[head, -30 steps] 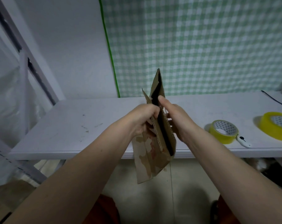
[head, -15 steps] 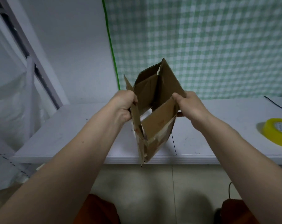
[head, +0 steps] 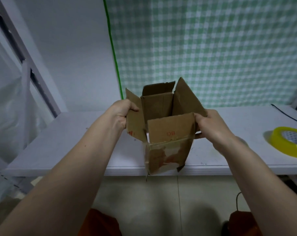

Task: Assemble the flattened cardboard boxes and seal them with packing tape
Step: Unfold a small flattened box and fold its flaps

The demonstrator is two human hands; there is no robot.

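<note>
Cardboard box (head: 168,143) held in air above near edge of white surface (head: 62,142), opened into square tube, four top flaps standing up and splayed, red print on near flap. Left hand (head: 122,114) grip clenched on left flap, thumb on inner face. Right hand (head: 210,125) grip grasping box's right wall and flap, thumb on top. Yellow packing tape roll (head: 288,142) lying flat on surface at far right, well apart from box. Green checked curtain (head: 212,48) behind
</note>
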